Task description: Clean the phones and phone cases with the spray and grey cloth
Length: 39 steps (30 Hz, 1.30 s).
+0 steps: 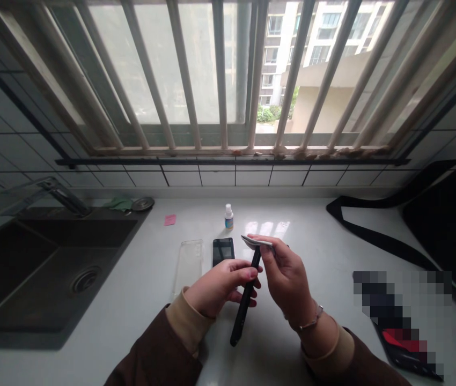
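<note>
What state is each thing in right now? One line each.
Left hand: closed on slim black object
Right hand: pinching grey cloth
Slim black object: held, tilted
Grey cloth: folded, at the object's upper end
Phone: lying screen up, dark with reflections, partly hidden
Clear case: lying down, partly hidden
Bottle: upright, capped
Pink note: lying down
Faucet: no flow visible
Black strap: slack
</note>
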Each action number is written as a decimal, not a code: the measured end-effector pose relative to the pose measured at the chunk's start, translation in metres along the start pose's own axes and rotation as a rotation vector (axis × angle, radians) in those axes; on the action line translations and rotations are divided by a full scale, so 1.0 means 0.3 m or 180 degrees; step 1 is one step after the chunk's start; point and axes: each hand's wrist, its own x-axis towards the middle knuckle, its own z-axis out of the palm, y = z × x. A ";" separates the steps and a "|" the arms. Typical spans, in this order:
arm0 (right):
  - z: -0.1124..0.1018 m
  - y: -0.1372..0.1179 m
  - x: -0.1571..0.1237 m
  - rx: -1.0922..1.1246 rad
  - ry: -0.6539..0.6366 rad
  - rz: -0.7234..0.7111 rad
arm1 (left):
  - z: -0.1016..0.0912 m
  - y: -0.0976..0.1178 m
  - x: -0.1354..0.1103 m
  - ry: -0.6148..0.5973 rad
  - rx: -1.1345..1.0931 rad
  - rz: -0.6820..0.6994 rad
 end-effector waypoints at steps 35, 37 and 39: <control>-0.004 0.045 0.020 -0.0617 -0.0289 -0.0893 | 0.015 -0.005 0.028 0.0866 -0.1087 0.0436; -0.002 0.042 0.019 -0.0633 -0.0444 -0.1128 | 0.006 -0.008 0.042 0.0961 -0.1271 0.0699; 0.003 0.034 0.014 -0.0537 -0.0696 -0.1294 | -0.010 -0.012 0.059 0.1041 -0.1538 0.1017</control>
